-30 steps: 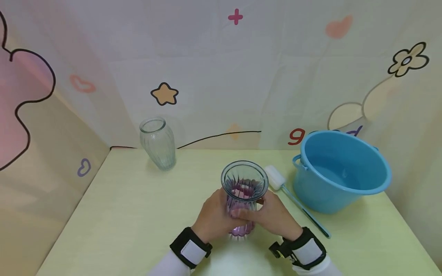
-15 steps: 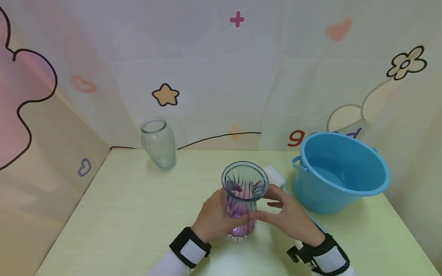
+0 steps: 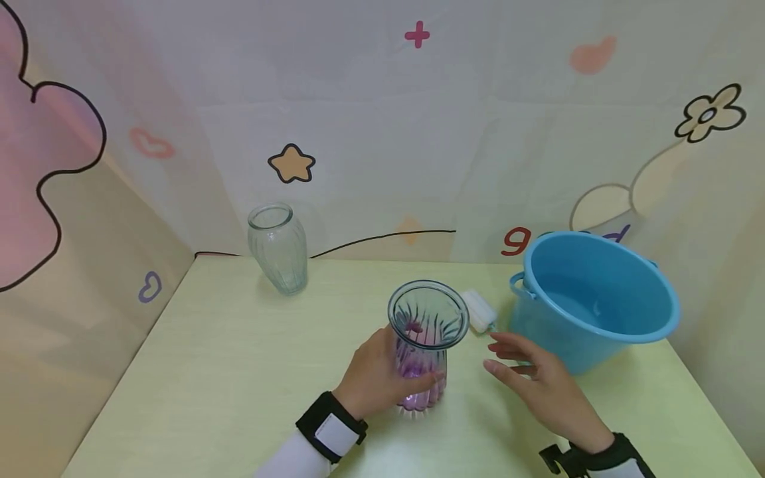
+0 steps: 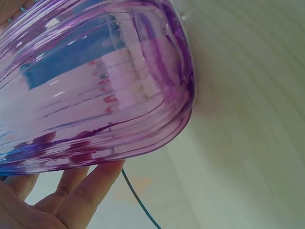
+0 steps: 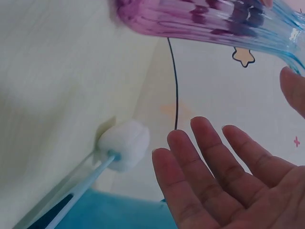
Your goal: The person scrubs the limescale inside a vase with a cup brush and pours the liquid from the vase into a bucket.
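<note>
A ribbed glass vase (image 3: 420,372), purple at the base and bluish at its wide rim, stands upright on the table. My left hand (image 3: 382,375) grips its side, the thumb across the front; in the left wrist view several fingers (image 4: 90,191) press against the purple glass (image 4: 95,95). My right hand (image 3: 546,388) is apart from the vase, its fingers spread and relaxed, holding nothing. Beyond it lies a sponge brush (image 3: 479,311) with a white head; the hand covers most of its handle in the head view. The right wrist view shows the handle (image 5: 81,183) and white head (image 5: 125,145).
A blue bucket (image 3: 544,338) stands at the right, close to the brush. A clear ribbed glass vase (image 3: 277,255) stands at the back left by the wall. The pale table (image 3: 239,385) meets a printed cloth backdrop (image 3: 370,133).
My right hand has let go of the purple vase and moved right, over the brush handle. The left hand keeps its grip and the vase stays in place.
</note>
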Demonstrator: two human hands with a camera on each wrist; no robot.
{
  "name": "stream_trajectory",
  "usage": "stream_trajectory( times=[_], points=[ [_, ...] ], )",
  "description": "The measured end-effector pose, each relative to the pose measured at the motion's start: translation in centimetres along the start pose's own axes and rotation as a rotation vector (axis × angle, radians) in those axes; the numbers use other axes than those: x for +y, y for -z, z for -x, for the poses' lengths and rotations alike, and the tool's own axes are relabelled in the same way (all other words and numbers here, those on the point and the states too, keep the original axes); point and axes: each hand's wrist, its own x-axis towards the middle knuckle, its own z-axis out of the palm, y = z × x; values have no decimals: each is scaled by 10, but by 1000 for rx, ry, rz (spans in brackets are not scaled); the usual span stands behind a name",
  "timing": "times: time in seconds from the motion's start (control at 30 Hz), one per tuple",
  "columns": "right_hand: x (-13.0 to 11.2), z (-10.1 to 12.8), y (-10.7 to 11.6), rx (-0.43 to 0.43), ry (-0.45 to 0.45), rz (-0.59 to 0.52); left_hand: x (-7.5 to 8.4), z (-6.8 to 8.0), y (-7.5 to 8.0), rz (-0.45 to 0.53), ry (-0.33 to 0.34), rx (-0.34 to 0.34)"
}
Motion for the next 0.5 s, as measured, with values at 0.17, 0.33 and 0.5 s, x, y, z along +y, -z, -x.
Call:
stream_trajectory(
  times=[0.17, 0.33, 0.5],
  points=[
    [16, 6, 5, 17, -28, 56, -1, 0, -1, -17, -13, 3],
    [31, 11, 9, 28, -56, 117, -1, -1, 0, -34, -21, 7],
    [45, 17, 13, 99, -40, 206, -1, -1, 1, -33, -29, 8]
  ],
)
